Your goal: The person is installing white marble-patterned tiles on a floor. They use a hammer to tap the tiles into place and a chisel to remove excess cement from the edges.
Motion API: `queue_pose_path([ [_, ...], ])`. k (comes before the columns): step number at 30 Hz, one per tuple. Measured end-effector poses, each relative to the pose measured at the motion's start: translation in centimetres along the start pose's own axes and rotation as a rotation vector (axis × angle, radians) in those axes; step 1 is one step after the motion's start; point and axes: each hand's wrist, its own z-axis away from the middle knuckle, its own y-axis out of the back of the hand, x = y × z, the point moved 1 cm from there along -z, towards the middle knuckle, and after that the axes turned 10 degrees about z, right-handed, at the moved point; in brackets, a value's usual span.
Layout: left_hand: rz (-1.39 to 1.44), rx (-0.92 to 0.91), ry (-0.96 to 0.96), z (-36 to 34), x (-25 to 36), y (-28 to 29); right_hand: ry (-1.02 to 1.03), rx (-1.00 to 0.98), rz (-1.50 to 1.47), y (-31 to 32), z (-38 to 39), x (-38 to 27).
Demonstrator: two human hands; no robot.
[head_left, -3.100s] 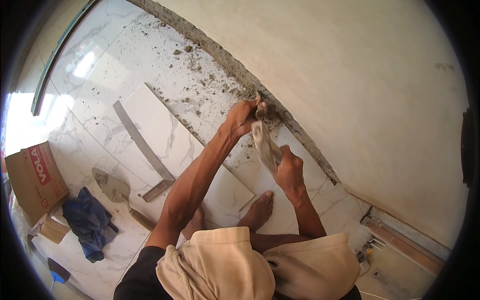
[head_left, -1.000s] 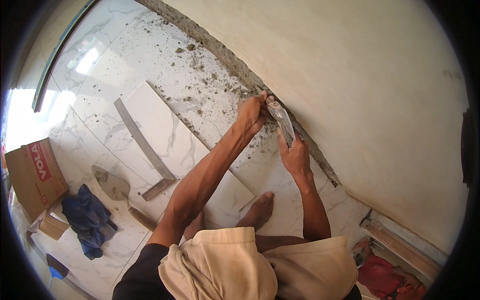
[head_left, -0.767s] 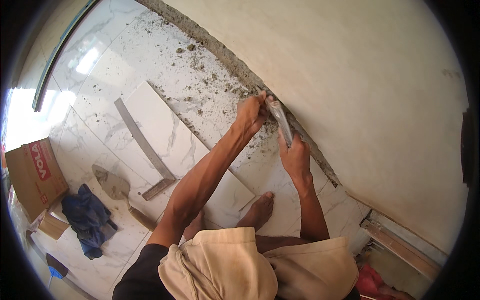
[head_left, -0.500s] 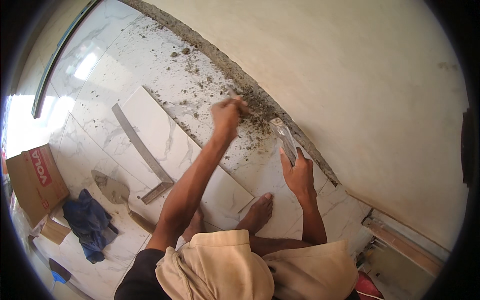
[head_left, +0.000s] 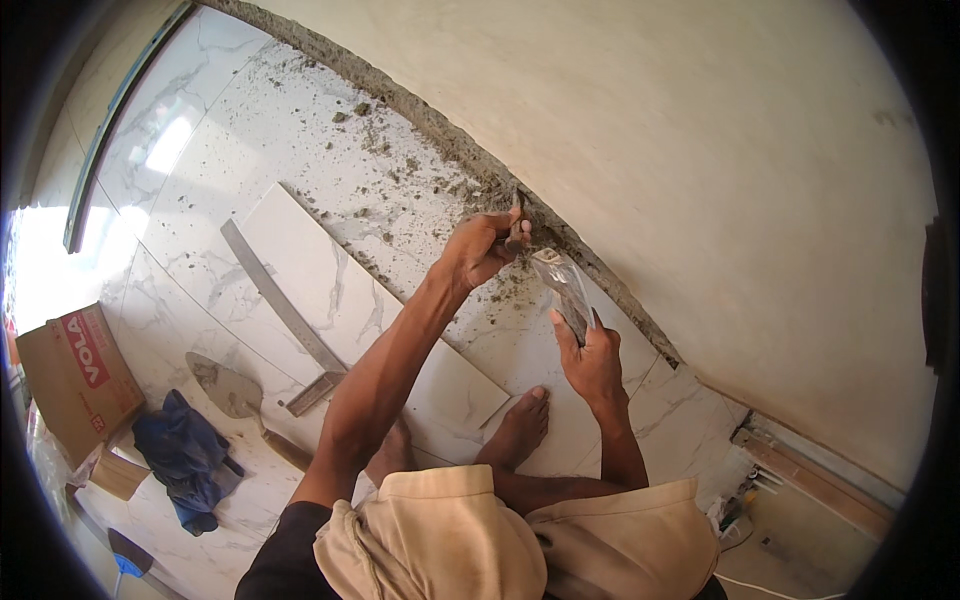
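Beneath the wall's rough lower edge, my left hand (head_left: 483, 248) is closed around a short chisel (head_left: 517, 238), whose blade points up at the groove (head_left: 470, 150). Part of the chisel is hidden by my fingers. Lower and to the right, my right hand (head_left: 592, 362) grips a shiny grey hammer-like tool (head_left: 563, 285), its blunt pale end close to the chisel. That tool is smeared, so its exact kind is unclear. Crumbled mortar (head_left: 385, 165) lies scattered along the groove. A loose white tile (head_left: 370, 300) rests on the floor under my left forearm.
Left of the tile lie a metal try square (head_left: 285, 305) and a pointed trowel (head_left: 230, 388). A cardboard box (head_left: 75, 385) and dark blue cloth (head_left: 183, 455) sit farther left. A long straight bar (head_left: 122, 120) lies at the far left. My bare foot (head_left: 518, 428) stands beside the tile.
My left hand has moved right and slightly down, bringing the chisel nearer the tool in my right hand. My right hand has shifted only a little.
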Motion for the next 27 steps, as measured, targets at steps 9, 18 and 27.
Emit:
queue_pose_path([
  [9,0.064,0.088,-0.001,-0.4,-1.4,-0.3,0.013,0.002,0.027,0.2,-0.3,-0.2],
  [18,0.103,0.034,-0.01,-0.5,-1.2,-1.0,0.281,0.14,0.036,1.2,0.3,-1.3],
  [27,0.132,-0.017,0.002,-1.9,-1.5,0.8,0.306,0.085,0.29,-0.2,-2.4,-0.9],
])
